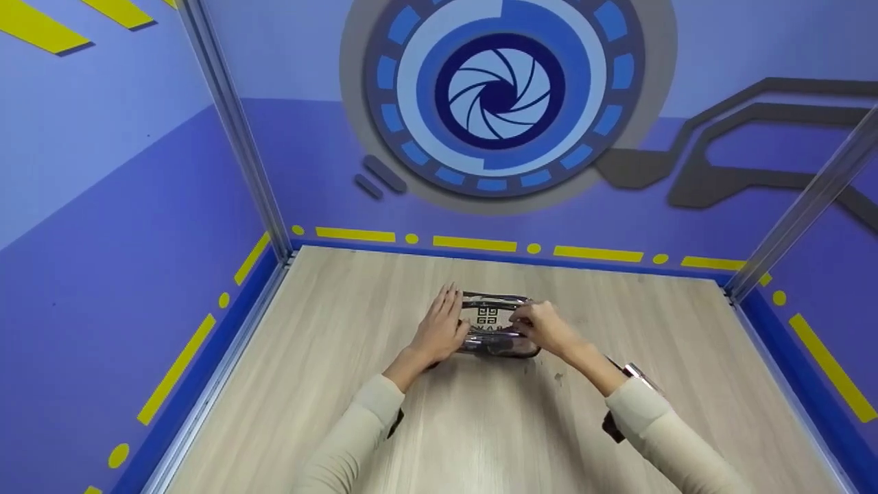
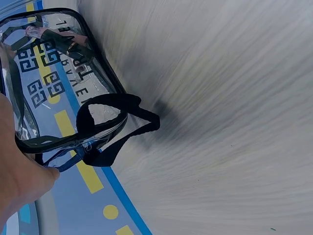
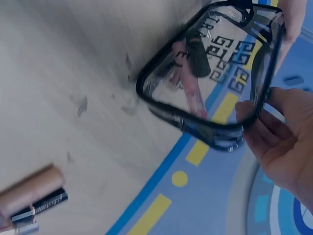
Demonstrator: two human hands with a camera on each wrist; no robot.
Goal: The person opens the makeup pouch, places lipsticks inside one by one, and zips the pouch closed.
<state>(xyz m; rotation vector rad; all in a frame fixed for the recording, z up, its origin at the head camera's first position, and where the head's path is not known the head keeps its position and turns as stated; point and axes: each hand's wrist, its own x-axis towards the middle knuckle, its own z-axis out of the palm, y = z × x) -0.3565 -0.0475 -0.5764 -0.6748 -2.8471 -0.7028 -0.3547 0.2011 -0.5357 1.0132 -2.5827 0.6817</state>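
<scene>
A clear toiletry bag [image 1: 487, 315] with black trim and a printed black logo rests on the wooden table. Inside it lie a dark tube [image 3: 198, 56] and a pink tube [image 3: 190, 85], seen through the plastic. My left hand [image 1: 442, 326] rests against the bag's left end, fingers straight and thumb near the front; its fingertips are out of sight in the left wrist view. A black fabric loop [image 2: 117, 129] sticks out from one end of the bag. My right hand [image 1: 549, 326] pinches the bag's black edge at the right end. Whether the zip is undone, I cannot tell.
A tan tube [image 3: 32, 188] and a black tube [image 3: 46, 205] lie on the table [image 1: 329, 343] beside my right forearm, which partly hides them in the head view. Blue panel walls [image 1: 309, 158] with metal posts [image 1: 236, 130] enclose the table's back and sides.
</scene>
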